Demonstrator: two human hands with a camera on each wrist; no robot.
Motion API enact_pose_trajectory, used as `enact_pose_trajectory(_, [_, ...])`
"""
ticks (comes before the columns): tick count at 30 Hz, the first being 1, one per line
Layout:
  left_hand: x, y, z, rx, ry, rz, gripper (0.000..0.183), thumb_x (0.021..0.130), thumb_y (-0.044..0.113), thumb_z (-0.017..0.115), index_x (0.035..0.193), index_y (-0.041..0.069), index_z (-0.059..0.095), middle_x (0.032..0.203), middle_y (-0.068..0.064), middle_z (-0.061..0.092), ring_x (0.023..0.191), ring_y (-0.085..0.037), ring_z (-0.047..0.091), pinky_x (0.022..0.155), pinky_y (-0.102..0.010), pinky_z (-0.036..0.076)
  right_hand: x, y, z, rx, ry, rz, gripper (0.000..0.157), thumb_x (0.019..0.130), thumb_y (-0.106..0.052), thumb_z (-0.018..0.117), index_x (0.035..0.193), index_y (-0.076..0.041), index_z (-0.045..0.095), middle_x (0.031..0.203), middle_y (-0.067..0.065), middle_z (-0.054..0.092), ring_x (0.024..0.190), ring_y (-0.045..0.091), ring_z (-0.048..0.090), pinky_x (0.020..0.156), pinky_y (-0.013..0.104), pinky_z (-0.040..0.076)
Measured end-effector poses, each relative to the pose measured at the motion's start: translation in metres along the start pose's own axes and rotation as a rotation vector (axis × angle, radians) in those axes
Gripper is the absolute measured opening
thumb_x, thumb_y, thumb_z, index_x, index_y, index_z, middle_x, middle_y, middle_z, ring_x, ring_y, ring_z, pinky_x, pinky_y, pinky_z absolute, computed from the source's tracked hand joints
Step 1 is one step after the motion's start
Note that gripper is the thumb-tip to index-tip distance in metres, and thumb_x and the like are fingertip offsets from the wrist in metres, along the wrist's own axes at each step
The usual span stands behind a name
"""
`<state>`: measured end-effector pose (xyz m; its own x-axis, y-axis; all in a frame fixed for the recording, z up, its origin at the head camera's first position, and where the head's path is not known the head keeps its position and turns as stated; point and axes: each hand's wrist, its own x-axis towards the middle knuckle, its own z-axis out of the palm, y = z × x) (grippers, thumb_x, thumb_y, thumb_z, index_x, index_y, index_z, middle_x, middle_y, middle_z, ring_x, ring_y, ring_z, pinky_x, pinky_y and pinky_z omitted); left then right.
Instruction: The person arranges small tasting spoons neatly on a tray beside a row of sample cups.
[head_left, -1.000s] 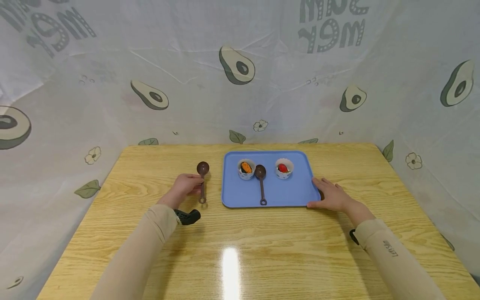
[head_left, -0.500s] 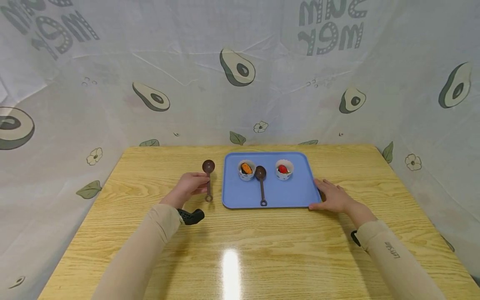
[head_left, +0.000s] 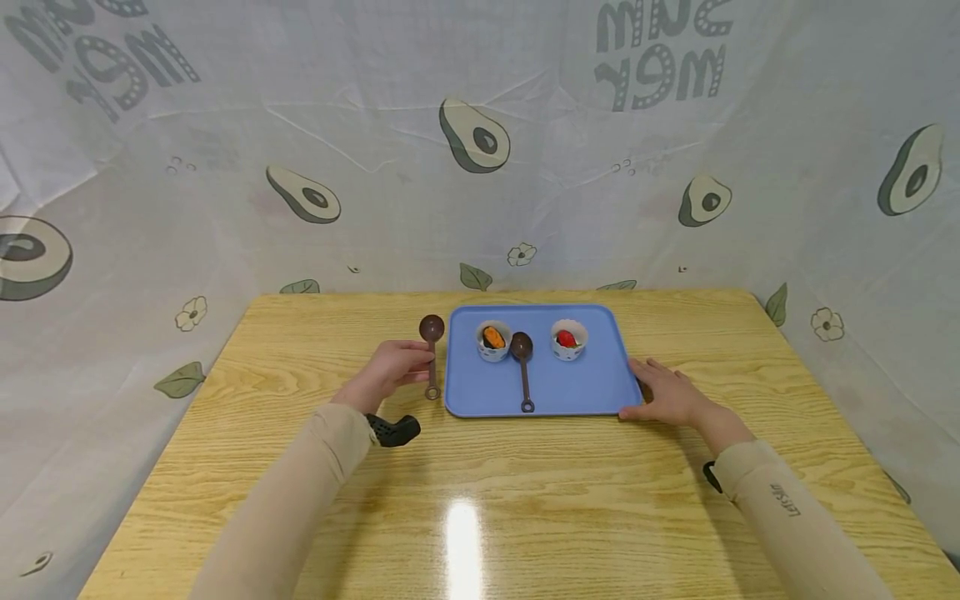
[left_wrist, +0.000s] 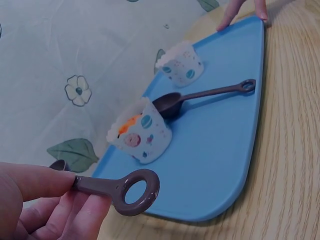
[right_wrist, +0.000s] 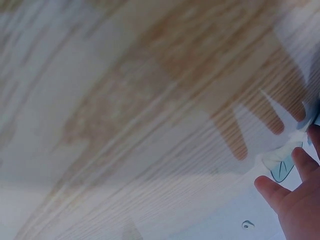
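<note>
My left hand (head_left: 393, 365) pinches the handle of a dark brown spoon (head_left: 432, 327) with a round bowl, just left of the blue tray (head_left: 577, 396). In the left wrist view the handle's ring end (left_wrist: 136, 192) points out past my fingers, in front of the tray. A second brown spoon (head_left: 524, 375) lies on the tray between two patterned paper cups. The left cup (head_left: 492, 353) holds an orange and black piece (head_left: 493, 336); the right cup (head_left: 567, 353) holds a red piece (head_left: 566, 338). My right hand (head_left: 666, 394) rests with spread fingers against the tray's right edge and front corner.
The tray stands on a wooden table (head_left: 525, 492), towards its back edge. Behind and beside the table hangs a pale cloth (head_left: 375, 100) printed with avocados. A bright light reflection lies on the table's front part.
My left hand has carried the spoon right, from the bare table to close beside the tray's left edge. The right hand and the tray stay almost where they were.
</note>
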<state>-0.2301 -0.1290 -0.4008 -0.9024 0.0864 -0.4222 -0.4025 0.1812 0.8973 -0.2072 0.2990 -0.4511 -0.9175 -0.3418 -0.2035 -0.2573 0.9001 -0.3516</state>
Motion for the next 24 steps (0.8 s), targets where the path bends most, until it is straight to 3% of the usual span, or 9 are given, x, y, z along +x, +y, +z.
enact_pose_trajectory(4, [0.003,0.000,0.004,-0.005,-0.017,0.009,0.042,0.093,0.004,0.053,0.131,-0.010,0.044,0.100,-0.007,0.060,0.069,-0.002,0.059,0.076,-0.022,0.055,0.000,0.000,0.000,-0.003,-0.001,0.000,0.103,0.076,-0.057,0.068,0.146,0.004,0.022,0.147,0.028,0.029,0.136,0.049,0.019,0.102,0.072,0.016])
enact_pose_trajectory(8, [0.004,0.002,0.010,0.016,-0.025,0.009,0.042,0.093,0.004,0.053,0.131,-0.010,0.045,0.116,-0.019,0.059,0.070,-0.002,0.059,0.073,-0.020,0.055,0.000,0.000,0.000,-0.004,-0.001,0.002,0.103,0.076,-0.057,0.068,0.146,0.004,0.023,0.147,0.028,0.029,0.136,0.049,0.019,0.102,0.072,0.016])
enact_pose_trajectory(13, [0.005,0.008,0.017,0.010,-0.035,-0.004,0.042,0.093,0.004,0.053,0.132,-0.008,0.045,0.127,-0.024,0.053,0.069,-0.002,0.059,0.082,-0.026,0.055,-0.001,-0.001,0.000,0.000,-0.004,0.004,0.103,0.076,-0.057,0.068,0.146,0.004,0.023,0.147,0.028,0.029,0.136,0.049,0.019,0.103,0.072,0.015])
enact_pose_trajectory(16, [0.005,0.010,0.021,0.002,-0.039,-0.009,0.042,0.093,0.003,0.053,0.133,-0.007,0.045,0.122,-0.021,0.056,0.066,-0.002,0.058,0.084,-0.027,0.054,-0.001,-0.001,-0.001,0.002,-0.004,0.003,0.103,0.076,-0.057,0.068,0.146,0.004,0.023,0.147,0.028,0.029,0.136,0.049,0.019,0.102,0.072,0.015])
enact_pose_trajectory(24, [0.008,0.016,0.032,-0.044,-0.038,-0.026,0.041,0.091,0.002,0.055,0.131,-0.006,0.048,0.100,-0.007,0.060,0.061,-0.002,0.057,0.060,-0.014,0.051,-0.001,-0.002,-0.001,0.012,-0.008,0.005,0.102,0.076,-0.055,0.068,0.146,0.003,0.022,0.148,0.028,0.027,0.136,0.049,0.018,0.103,0.071,0.014])
